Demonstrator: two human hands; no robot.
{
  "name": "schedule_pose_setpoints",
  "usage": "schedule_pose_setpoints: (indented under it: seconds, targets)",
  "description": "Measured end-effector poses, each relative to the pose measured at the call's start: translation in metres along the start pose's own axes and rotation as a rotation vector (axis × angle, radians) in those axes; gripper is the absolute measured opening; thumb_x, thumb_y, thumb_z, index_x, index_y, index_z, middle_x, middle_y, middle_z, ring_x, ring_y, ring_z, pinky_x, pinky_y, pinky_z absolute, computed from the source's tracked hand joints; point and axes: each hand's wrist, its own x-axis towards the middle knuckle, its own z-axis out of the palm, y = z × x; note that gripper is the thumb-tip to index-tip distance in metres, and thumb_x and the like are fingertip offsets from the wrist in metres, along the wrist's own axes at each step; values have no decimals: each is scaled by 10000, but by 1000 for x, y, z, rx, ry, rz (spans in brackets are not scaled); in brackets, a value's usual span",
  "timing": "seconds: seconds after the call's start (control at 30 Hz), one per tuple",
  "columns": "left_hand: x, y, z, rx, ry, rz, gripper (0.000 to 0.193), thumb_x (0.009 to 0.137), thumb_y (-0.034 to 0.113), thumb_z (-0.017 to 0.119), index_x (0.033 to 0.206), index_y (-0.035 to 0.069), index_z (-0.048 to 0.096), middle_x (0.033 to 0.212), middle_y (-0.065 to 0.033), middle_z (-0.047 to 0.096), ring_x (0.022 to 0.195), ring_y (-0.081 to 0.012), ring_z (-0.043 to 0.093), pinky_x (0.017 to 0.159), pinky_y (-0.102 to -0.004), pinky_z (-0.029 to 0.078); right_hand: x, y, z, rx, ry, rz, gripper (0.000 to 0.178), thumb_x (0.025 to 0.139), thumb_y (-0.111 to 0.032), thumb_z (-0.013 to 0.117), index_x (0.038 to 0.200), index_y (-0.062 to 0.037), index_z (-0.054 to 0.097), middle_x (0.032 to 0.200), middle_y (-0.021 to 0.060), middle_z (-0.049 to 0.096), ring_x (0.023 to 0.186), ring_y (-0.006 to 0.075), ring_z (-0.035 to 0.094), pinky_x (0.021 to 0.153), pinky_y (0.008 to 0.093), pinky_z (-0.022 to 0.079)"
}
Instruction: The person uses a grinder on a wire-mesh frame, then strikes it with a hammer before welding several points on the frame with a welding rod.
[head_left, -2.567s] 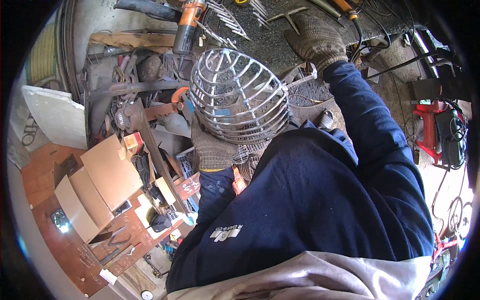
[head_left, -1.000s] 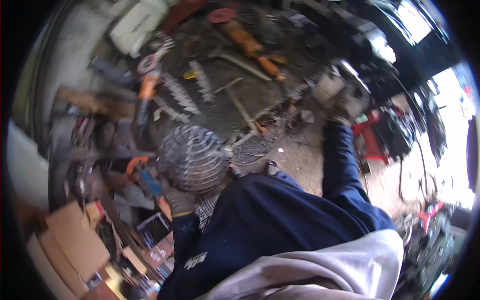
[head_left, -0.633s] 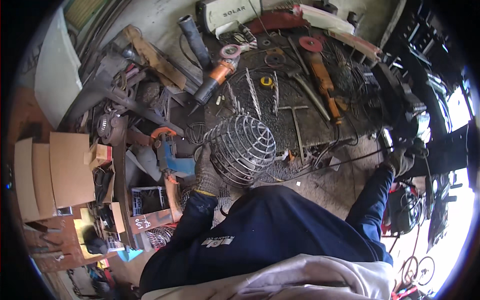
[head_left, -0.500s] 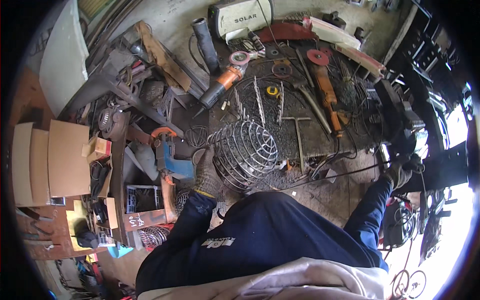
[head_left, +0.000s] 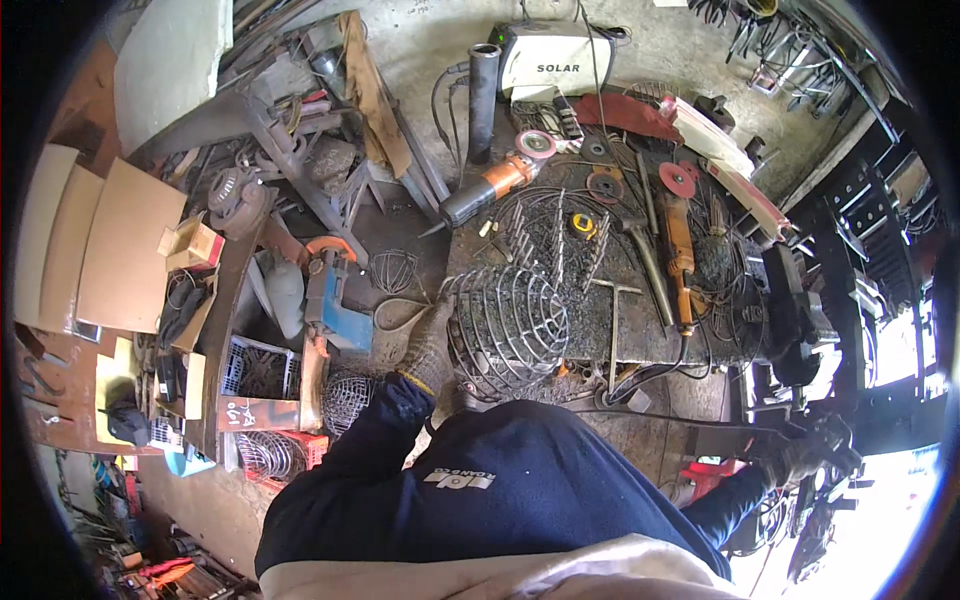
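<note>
Daylight is entering at lower right, where glare is bleaching the background white and leaving the dark metalwork (head_left: 890, 418) in silhouette. The pale wall (head_left: 420, 55) at top is showing softer brightness, while the workbench (head_left: 643, 345) is lying dimmer. Central detail is appearing sharp; fisheye distortion is curving the periphery (black vignetting is enclosing it).

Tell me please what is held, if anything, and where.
The left hand holds the wire cage by its left side; for the right hand, I cannot tell.

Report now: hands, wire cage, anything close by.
Left hand gripping wire cage, left side. Right hand out right by dark gear, grip unclear. T-shaped bar right of cage.
</note>
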Motion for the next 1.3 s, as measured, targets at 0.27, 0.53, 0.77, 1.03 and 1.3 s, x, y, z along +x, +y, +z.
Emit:
schedule_pose_setpoints:
  seconds: [0.27, 0.53, 0.77, 1.03, 1.3]
  targets:
    - [31, -10, -32, 59, -86, -30, 386, 957, 372, 578, 1212, 83, 590, 1119, -84, 663, 952, -238, 654, 823, -399, 545, -17, -73, -36, 181, -24, -131, 525, 908, -438, 556, 1232, -25, 581, 1113, 129, 646, 927, 256, 649, 738, 352, 494]
    - [20, 9, -26, 363, -49, 93, 292, 942, 383, 593, 993, 98, 638, 715, 18, 601, 576, -120, 573, 481, -301, 471, -124, -122, -81, 285, -116, -77, 496, 932, -381, 535, 1283, -30, 533, 1119, 107, 623, 883, 222, 645, 666, 309, 496]
    - [51, 30, -62, 628, -159, 51, 299, 951, 397, 596, 872, 113, 646, 686, 61, 544, 576, -72, 478, 542, -262, 408, -216, -155, -133, 332, -174, 59, 478, 953, -331, 517, 1327, -34, 491, 1125, 87, 602, 844, 192, 641, 604, 271, 498]
    - [57, 40, -63, 716, -190, -90, 259, 929, 346, 602, 825, 110, 627, 686, 58, 529, 606, -87, 482, 555, -279, 397, -211, -169, -211, 433, -232, 224, 467, 978, -273, 497, 1378, -38, 443, 1131, 65, 578, 801, 158, 637, 532, 228, 501]
    - [68, 39, -74, 727, -225, -93, 417, 923, 389, 618, 1140, 33, 628, 1083, -71, 652, 947, -194, 623, 788, -380, 515, -304, -167, -200, 359, -446, 233, 537, 919, -203, 635, 1404, -120, 418, 981, 60, 600, 633, 83, 536, 486, 221, 427]
